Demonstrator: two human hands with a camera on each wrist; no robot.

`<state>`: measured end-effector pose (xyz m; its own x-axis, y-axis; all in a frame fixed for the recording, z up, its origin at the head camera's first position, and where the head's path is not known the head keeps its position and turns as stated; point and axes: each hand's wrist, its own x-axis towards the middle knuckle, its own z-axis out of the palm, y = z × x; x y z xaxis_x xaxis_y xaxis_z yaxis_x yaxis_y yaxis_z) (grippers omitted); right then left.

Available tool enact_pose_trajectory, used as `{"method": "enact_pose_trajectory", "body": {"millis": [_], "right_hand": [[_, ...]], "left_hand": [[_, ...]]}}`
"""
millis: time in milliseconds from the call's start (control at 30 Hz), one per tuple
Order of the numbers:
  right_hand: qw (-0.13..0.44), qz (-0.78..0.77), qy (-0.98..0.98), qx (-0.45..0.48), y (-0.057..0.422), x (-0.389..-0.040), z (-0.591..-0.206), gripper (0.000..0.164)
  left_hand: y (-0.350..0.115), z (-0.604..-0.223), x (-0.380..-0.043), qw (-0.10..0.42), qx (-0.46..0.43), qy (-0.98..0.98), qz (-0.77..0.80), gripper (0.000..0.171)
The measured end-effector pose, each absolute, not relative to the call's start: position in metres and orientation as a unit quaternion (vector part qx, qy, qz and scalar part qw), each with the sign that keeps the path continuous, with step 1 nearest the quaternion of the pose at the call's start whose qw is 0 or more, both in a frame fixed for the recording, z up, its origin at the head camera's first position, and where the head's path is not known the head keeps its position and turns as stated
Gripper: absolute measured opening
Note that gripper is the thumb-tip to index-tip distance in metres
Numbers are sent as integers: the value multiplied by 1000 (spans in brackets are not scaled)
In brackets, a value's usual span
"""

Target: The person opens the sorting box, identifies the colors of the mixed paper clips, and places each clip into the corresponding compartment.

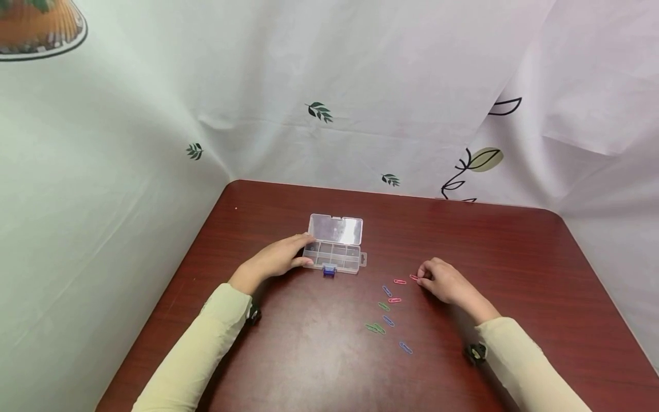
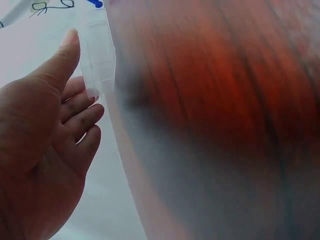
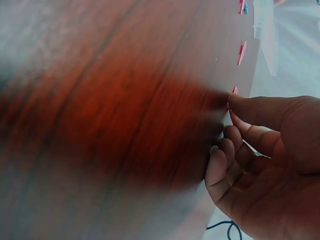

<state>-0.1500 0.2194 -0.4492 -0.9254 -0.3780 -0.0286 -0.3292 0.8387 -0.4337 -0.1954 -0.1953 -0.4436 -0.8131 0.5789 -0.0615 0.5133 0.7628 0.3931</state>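
Observation:
A clear plastic compartment box (image 1: 332, 257) stands on the table with its lid (image 1: 336, 230) tipped back and a blue latch (image 1: 329, 271) at the front. My left hand (image 1: 278, 256) holds the box's left end, thumb at the front and fingers toward the back; the left wrist view shows this hand (image 2: 55, 120) around the box end (image 2: 98, 55). To the right, my right hand (image 1: 447, 281) pinches a pink paper clip (image 1: 414, 277) at the tabletop. In the right wrist view, thumb and forefinger of the hand (image 3: 270, 145) meet at that clip (image 3: 234, 90).
Left of my right hand lie loose paper clips: pink ones (image 1: 400, 281) (image 1: 394, 300), blue ones such as the nearest clip (image 1: 405, 347), and green ones (image 1: 384, 306). The dark red wooden table (image 1: 309, 355) meets white patterned cloth (image 1: 350, 143) at the back.

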Motion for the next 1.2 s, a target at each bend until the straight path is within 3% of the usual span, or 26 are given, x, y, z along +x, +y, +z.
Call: {"method": "enact_pose_trajectory", "body": {"millis": [467, 833, 1200], "right_hand": [[75, -207, 956, -192, 220, -152, -448, 16], [17, -244, 952, -183, 220, -154, -449, 11], [17, -241, 956, -167, 211, -158, -441, 6]], "left_hand": [[-199, -443, -194, 101, 289, 935, 179, 68], [-197, -443, -194, 88, 296, 935, 175, 66], [-194, -443, -191, 70, 298, 937, 166, 68]]}}
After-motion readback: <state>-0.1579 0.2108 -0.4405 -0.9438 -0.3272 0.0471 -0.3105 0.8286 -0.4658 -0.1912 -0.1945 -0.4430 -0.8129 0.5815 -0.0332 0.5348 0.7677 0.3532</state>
